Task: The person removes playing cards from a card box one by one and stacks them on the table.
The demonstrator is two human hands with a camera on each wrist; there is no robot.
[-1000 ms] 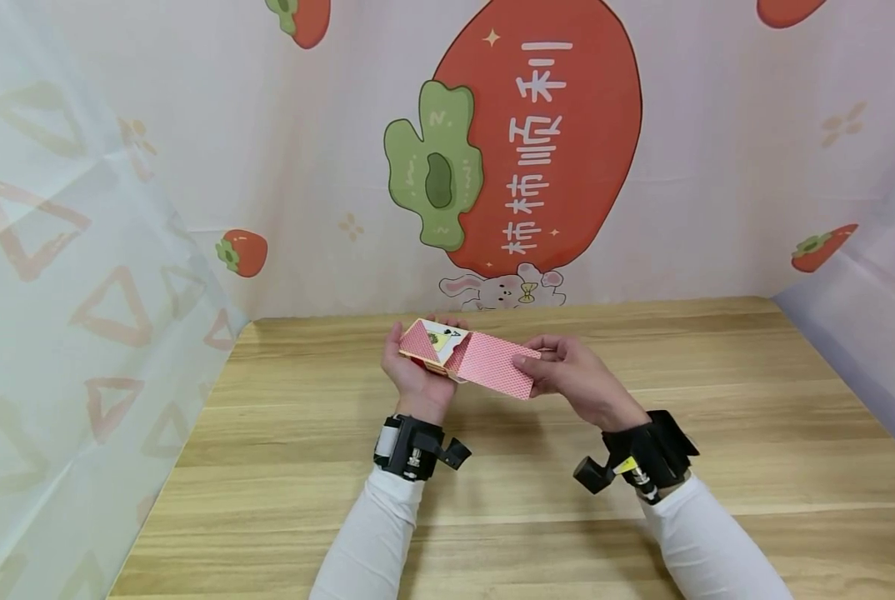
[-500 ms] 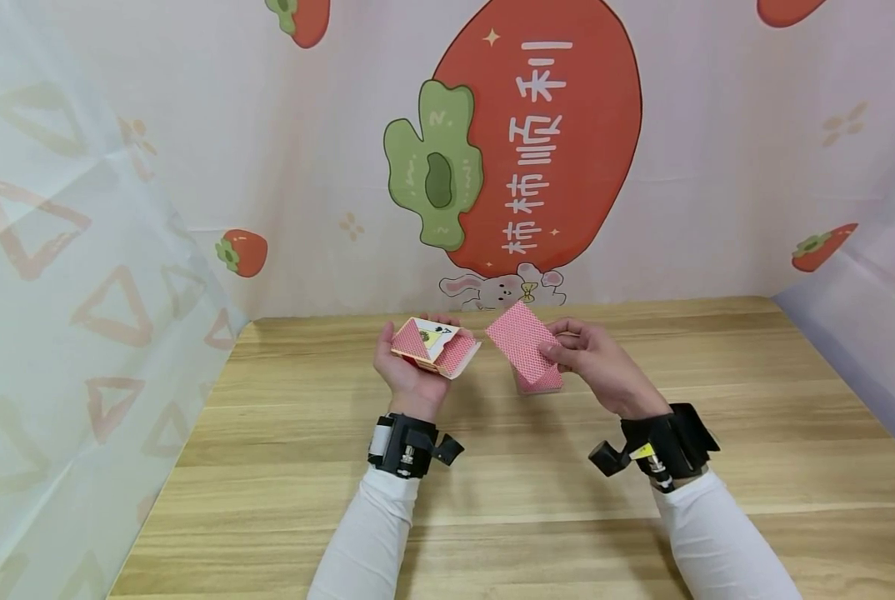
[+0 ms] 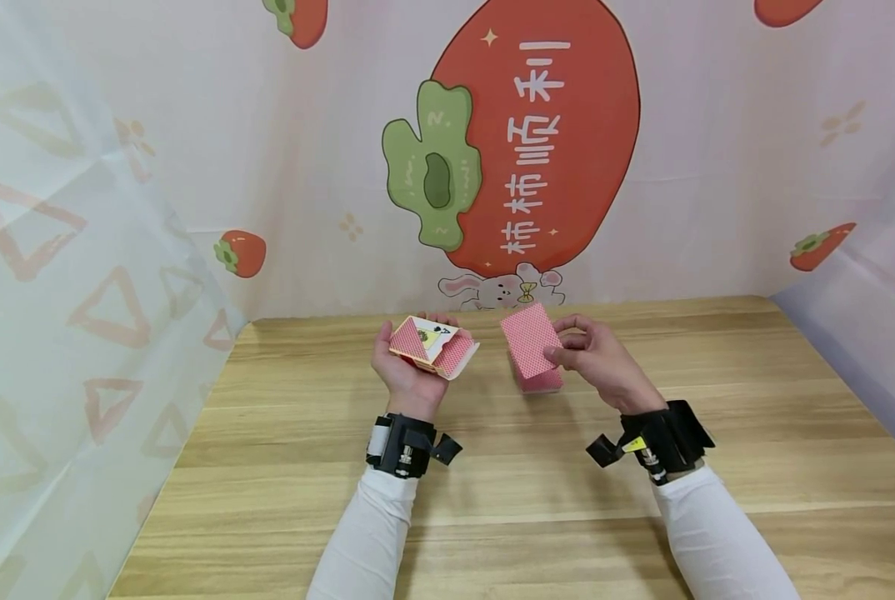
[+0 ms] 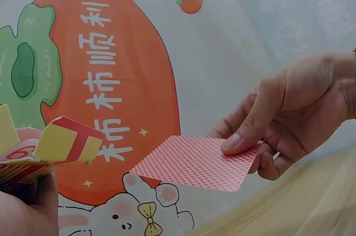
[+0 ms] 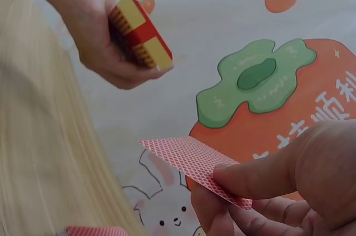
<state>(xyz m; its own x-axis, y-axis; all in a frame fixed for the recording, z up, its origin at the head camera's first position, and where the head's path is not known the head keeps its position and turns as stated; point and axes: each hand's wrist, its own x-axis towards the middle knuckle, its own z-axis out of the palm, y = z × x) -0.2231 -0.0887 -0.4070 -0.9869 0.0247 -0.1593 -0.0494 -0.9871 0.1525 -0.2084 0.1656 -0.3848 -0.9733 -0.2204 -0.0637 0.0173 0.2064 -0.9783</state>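
My left hand holds a playing card box, its fingers and thumb round the sides. The box has a red patterned face with an ace showing in its window, and the flap end stands open toward the right. With thumb and fingers my right hand pinches a playing card, its red-and-white patterned back facing up. Right below that card lies a stack of cards on the table, with the same red backs; the held card hides most of it. A corner of the stack shows in the right wrist view.
The wooden table ends at a hanging cloth backdrop, printed with a large persimmon and a rabbit, just behind the hands. More cloth hangs along the left side. Each wrist wears a black camera strap.
My right hand has drawn the card away from the box opening and moved right, over the stack. The card has turned more upright in the head view. My left hand has shifted slightly left.
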